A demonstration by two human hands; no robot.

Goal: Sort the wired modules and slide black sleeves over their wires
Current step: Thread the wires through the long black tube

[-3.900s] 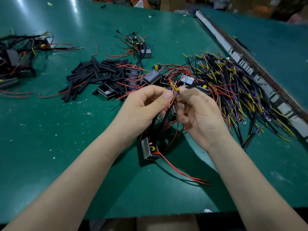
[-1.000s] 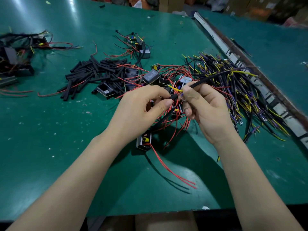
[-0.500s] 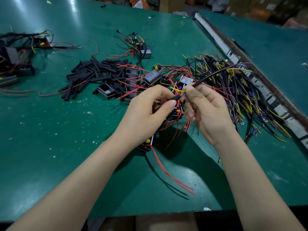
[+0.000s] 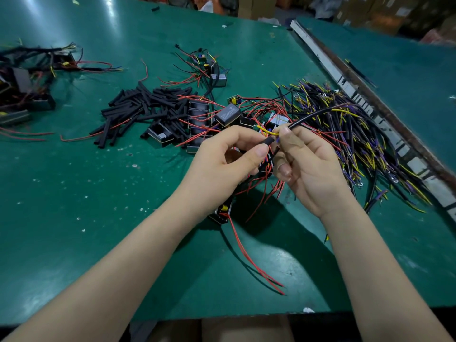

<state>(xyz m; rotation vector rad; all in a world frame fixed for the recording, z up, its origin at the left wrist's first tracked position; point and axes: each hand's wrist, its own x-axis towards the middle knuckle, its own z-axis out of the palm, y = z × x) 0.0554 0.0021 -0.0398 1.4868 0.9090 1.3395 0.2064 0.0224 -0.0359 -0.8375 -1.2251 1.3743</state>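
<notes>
One view only, worn on the head. Looks forward and down at the green surface (image 4: pixel 74 218) from close above, both hands near the middle, far edge and boxes up top.

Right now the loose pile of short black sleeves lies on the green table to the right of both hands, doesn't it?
Not quite: the head view shows the pile of short black sleeves on the green table to the left of both hands, beyond the left hand. The tangled yellow-and-black wires lie right.
</notes>
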